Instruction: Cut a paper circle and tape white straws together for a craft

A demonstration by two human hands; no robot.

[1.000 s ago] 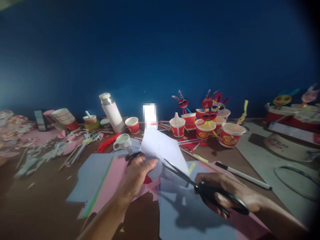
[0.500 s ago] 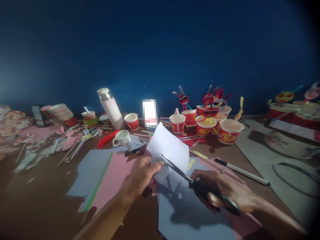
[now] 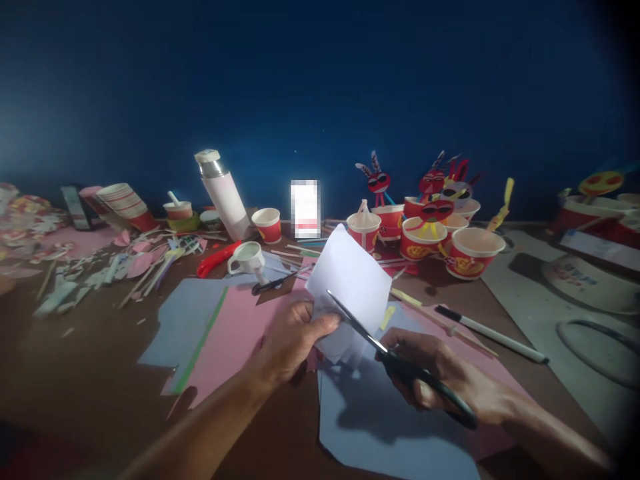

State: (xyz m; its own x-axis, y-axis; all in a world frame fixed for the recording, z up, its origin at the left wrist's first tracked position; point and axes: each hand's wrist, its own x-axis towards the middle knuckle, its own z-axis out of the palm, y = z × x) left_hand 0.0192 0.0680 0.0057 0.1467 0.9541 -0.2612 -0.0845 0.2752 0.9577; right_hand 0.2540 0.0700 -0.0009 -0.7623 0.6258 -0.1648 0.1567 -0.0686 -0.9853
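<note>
A sheet of white paper (image 3: 353,277) is pinched between the thumb and fingers of my left hand (image 3: 300,337), held up above the table. My right hand (image 3: 435,373) grips black-handled scissors (image 3: 357,327), their blades lying across the front of the sheet and pointing up and left towards my left thumb. The blades look nearly closed; whether they are cutting I cannot tell. Under both hands lie a blue-grey sheet (image 3: 390,440) and pink paper (image 3: 235,333), with the shadow of my hands on the blue-grey one.
Behind the paper stand a white flask (image 3: 225,200), a white cup (image 3: 247,260) and several red paper cups (image 3: 473,253) with craft figures. A marker (image 3: 493,333) lies to the right. Paper scraps (image 3: 145,263) are strewn at left, near a red-handled tool (image 3: 217,259).
The view has shifted slightly, so the background sits a little higher. The white paper has turned a little clockwise in my left hand, and the scissors have closed somewhat on it.
</note>
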